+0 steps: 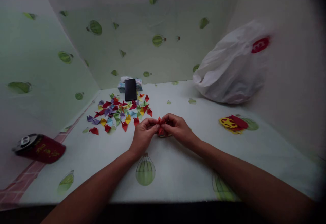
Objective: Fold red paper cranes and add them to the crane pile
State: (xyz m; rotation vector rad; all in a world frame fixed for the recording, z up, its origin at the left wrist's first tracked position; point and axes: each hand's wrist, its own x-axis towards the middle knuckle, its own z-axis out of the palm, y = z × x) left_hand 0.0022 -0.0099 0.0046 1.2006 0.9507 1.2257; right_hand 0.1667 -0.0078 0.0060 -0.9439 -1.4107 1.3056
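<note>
Between my two hands is a small red piece of folded paper (160,129), held over the middle of the table. My left hand (144,133) pinches it from the left with thumb and fingertips. From the right, my right hand (178,129) grips it the same way, the two thumbs almost meeting. Something flat and thin shows just under the fingers, too small to name. Left of my hands, many folded paper cranes (117,112) in red, yellow, purple, blue and green lie in a loose spread.
A dark phone (130,90) leans on a tissue box (121,87) behind the cranes. A red drink can (40,148) is at the left edge. To the right are a white plastic bag (231,68) and red and yellow cut-outs (233,124). Walls (137,30) enclose the back and sides.
</note>
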